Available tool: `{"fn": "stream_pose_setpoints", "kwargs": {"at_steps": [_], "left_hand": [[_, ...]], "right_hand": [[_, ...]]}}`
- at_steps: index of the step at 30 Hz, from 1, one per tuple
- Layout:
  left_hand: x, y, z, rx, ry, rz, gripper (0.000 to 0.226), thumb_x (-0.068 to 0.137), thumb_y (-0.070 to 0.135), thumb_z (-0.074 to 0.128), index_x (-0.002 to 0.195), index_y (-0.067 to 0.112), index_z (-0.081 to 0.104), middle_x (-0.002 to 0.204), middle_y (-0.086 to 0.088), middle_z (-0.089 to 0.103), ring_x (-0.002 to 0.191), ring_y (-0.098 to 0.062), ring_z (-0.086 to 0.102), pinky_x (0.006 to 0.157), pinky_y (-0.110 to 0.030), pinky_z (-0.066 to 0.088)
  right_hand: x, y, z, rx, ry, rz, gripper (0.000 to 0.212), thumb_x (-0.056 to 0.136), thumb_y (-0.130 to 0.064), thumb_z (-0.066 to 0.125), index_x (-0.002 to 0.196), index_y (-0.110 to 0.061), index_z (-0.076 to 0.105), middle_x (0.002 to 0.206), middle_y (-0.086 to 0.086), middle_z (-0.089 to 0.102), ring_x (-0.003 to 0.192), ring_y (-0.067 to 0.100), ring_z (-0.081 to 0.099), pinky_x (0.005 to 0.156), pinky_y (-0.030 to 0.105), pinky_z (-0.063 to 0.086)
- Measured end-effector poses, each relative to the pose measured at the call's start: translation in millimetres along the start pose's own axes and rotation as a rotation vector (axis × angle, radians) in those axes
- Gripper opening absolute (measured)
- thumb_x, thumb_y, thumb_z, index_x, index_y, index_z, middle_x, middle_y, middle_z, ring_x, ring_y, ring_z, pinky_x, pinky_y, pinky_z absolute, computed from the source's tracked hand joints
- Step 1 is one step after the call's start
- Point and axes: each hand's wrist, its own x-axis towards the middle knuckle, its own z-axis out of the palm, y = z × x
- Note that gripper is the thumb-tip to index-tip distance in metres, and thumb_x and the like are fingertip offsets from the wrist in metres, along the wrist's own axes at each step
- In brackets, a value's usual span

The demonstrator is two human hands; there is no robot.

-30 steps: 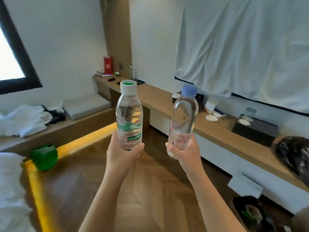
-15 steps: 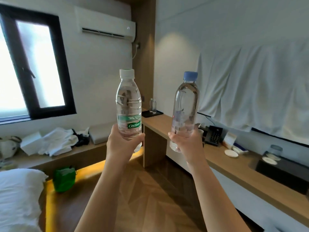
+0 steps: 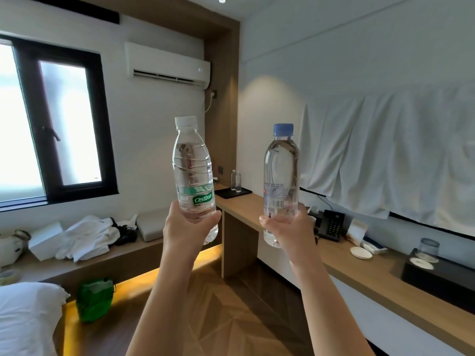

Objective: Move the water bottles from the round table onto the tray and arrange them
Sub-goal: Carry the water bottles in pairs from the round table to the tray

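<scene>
So, head view: mid-carry. My left hand [image 3: 185,227] grips the green-label bottle [image 3: 192,170] round its lower body and my right hand [image 3: 290,227] grips the blue-cap bottle [image 3: 281,176] the same way, both in the air ahead of me. Long axes near vertical, caps up, the green one's top leaning slightly left. The black tray [image 3: 232,193] is at the desk's [image 3: 257,204] far end with two small bottles [image 3: 235,180] on it. Next, I reckon: walk over and set both down base-first beside those

Air conditioner [image 3: 168,65] right of window [image 3: 51,119]; black phone [image 3: 331,224] on desk [image 3: 372,276]; green bag [image 3: 93,299] on floor [image 3: 231,317].
</scene>
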Motion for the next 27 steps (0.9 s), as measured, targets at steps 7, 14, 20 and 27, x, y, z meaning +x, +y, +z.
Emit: {"fn": "stream_pose_setpoints", "kwargs": {"at_steps": [7,14,20,27], "left_hand": [[11.7,-9.3,-16.1,-0.015,0.005,0.0,0.055,0.067,0.029,0.085,0.109,0.036,0.05,0.096,0.014,0.063,0.087,-0.004,0.061,0.064,-0.021,0.044],[30.5,-23.9,-27.0,0.01,-0.02,-0.014,0.056,0.065,0.03,0.085,0.111,0.033,0.053,0.097,0.012,0.063,0.088,-0.007,0.063,0.067,-0.024,0.047],[59.1,-39.9,-22.7,0.012,-0.022,-0.032,0.053,0.064,0.03,0.085,0.107,0.034,0.054,0.096,0.009,0.066,0.089,-0.009,0.065,0.074,-0.029,0.052],[111.4,-78.1,2.0,0.035,-0.004,-0.051,0.054,0.064,0.032,0.085,0.108,0.034,0.054,0.097,0.009,0.066,0.091,-0.01,0.065,0.078,-0.033,0.053]], "right_hand": [[0.0,2.6,17.7,0.008,0.021,0.01,0.065,0.071,-0.023,0.086,0.125,-0.022,0.049,0.112,0.002,0.067,0.1,0.019,0.068,0.088,0.04,0.058],[8.2,5.4,44.7,-0.034,0.055,-0.017,0.067,0.07,-0.028,0.086,0.126,-0.022,0.05,0.112,-0.002,0.066,0.1,0.014,0.066,0.076,0.021,0.055],[36.6,15.5,71.2,-0.014,0.02,-0.007,0.066,0.072,-0.027,0.085,0.126,-0.021,0.049,0.114,0.001,0.066,0.101,0.017,0.067,0.089,0.039,0.058],[93.2,47.2,103.4,-0.019,-0.005,-0.038,0.068,0.073,-0.029,0.084,0.13,-0.021,0.048,0.12,-0.002,0.064,0.105,0.013,0.064,0.084,0.027,0.057]]}}
